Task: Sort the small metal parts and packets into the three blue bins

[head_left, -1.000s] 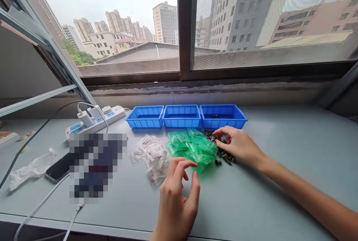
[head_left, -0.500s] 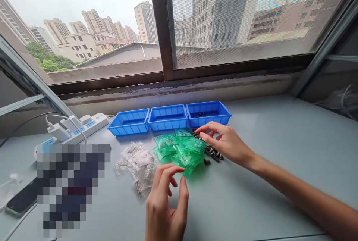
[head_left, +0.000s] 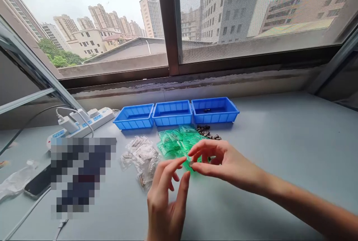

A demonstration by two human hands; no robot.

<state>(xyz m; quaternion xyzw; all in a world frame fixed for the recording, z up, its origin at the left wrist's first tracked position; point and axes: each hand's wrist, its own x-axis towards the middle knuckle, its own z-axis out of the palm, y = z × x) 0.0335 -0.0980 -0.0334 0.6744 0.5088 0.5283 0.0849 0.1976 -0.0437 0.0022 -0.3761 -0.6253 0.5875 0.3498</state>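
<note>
My right hand [head_left: 220,164] hovers above the table and pinches a small dark metal part [head_left: 191,163] between thumb and forefinger. My left hand [head_left: 166,200] is raised close to it, fingers curled and apart, holding nothing, with its fingertips almost touching the part. Behind the hands lies a heap of small green plastic bags [head_left: 175,143]. To its right is a scatter of small dark metal parts [head_left: 207,132]. A pile of clear plastic bags [head_left: 141,155] lies to the left. Three blue trays [head_left: 175,113] stand in a row at the back.
A white power strip [head_left: 81,123] with plugged chargers sits at the back left, its cable running forward. A phone [head_left: 37,181] and a crumpled clear bag [head_left: 12,185] lie at the left edge. A blurred patch [head_left: 82,174] covers something. The window sill runs behind the trays.
My right hand left the dark parts and came toward me with one part pinched, meeting my left hand. The view shifted slightly.
</note>
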